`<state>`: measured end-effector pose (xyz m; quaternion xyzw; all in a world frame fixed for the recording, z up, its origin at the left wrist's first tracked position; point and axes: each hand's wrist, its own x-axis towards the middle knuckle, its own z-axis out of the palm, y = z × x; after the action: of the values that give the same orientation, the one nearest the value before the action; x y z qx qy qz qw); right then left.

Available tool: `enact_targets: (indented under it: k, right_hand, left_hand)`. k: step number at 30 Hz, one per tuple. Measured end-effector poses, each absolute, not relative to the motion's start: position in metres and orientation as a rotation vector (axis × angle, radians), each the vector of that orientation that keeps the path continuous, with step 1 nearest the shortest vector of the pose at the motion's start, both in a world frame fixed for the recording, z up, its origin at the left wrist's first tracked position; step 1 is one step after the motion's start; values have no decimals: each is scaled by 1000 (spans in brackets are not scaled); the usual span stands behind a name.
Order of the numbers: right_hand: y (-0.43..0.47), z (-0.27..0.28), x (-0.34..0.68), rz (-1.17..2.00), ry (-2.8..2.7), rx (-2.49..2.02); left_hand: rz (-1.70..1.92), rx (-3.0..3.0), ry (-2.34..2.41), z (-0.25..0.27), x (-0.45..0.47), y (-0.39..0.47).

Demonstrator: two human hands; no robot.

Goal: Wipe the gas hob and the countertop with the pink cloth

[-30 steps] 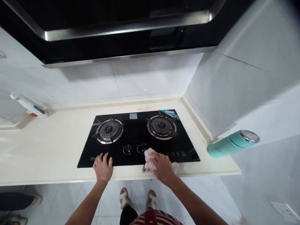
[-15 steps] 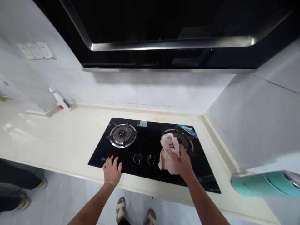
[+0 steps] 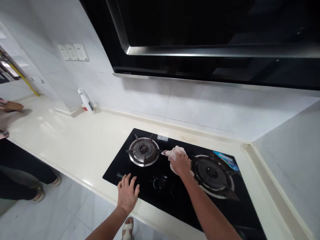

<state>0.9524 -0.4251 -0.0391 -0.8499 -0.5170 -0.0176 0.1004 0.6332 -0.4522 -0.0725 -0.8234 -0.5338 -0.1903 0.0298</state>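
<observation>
A pale pink cloth [image 3: 174, 154] lies bunched under my right hand [image 3: 182, 164], whose fingers are closed on it. Hand and cloth rest on the black glass gas stove [image 3: 150, 173], between the left burner [image 3: 144, 151] and the right burner [image 3: 212, 172]. My left hand [image 3: 128, 192] lies with its fingers spread on the stove's front left edge, holding nothing. Two control knobs, the left knob [image 3: 160, 182] among them, sit between my hands. A blue label [image 3: 227, 160] is at the stove's back right corner.
Low over the back hangs a black range hood [image 3: 200, 66]. A white bottle [image 3: 86, 101] stands against the wall, left of the stove on the cream counter [image 3: 82, 146]. Sockets [image 3: 73, 52] are on the wall. Another person's dark-clad legs [image 3: 22, 166] show at the left.
My right hand has carried the cloth off the right burner to the middle of the stove. My view has turned left; the green bottle at the right is out of sight.
</observation>
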Motion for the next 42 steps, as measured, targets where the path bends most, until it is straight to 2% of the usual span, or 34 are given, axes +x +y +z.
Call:
enact_targets:
  k: [9,14,19,30,36,42]
  right_hand:
    - [-296,-30,981,193,-1941,-2376]
    - [-269,-30,983,320,-2206,-2199]
    - [-294,-28,984,351,-2283,-2086]
    - [-411,-30,963,317,-2132,-2108]
    - [-437,-32,938,563,-2245,-1859]
    - [-427,-28,903,737,-2398,-1631]
  left_hand:
    - [-593,-2527,-1659,-74,634,-457]
    - [-569,-2536,-1682,-70,636,-458]
    - [-551,-2549,-1682,-66,637,-458]
    - [-538,-2564,-1701,-63,638,-459]
    - [-552,-2577,-1736,-63,639,-461]
    - [-596,-2635,-1781,-67,637,-461]
